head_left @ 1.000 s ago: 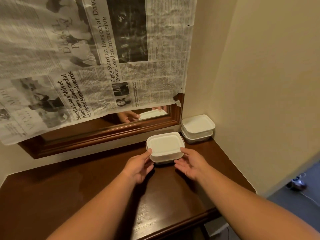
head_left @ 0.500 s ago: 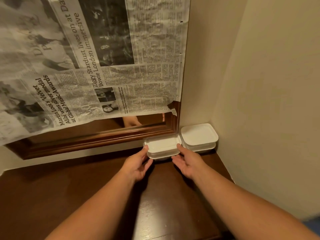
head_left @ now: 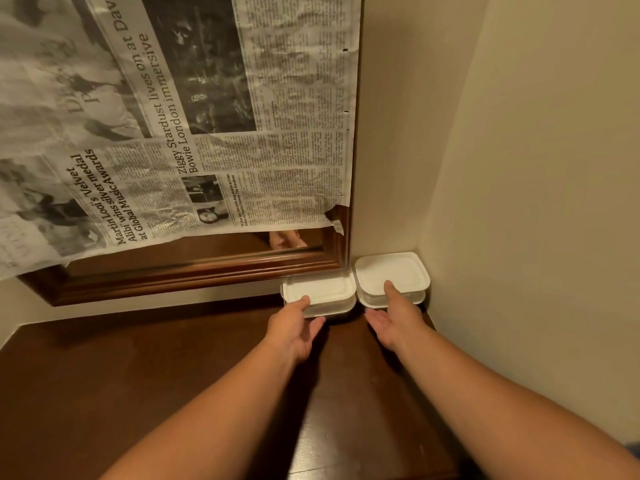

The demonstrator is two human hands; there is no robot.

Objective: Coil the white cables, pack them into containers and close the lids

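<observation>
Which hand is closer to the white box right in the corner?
Right. The right hand rests its thumb on the lid of the corner box, from the front. The left hand is farther left, with its thumb on the neighbouring box.

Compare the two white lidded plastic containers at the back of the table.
The left white lidded plastic container sits below the wooden mirror frame; the right container fills the wall corner. The left container lies slightly nearer the person than the right. Both are closed, side by side.
</observation>
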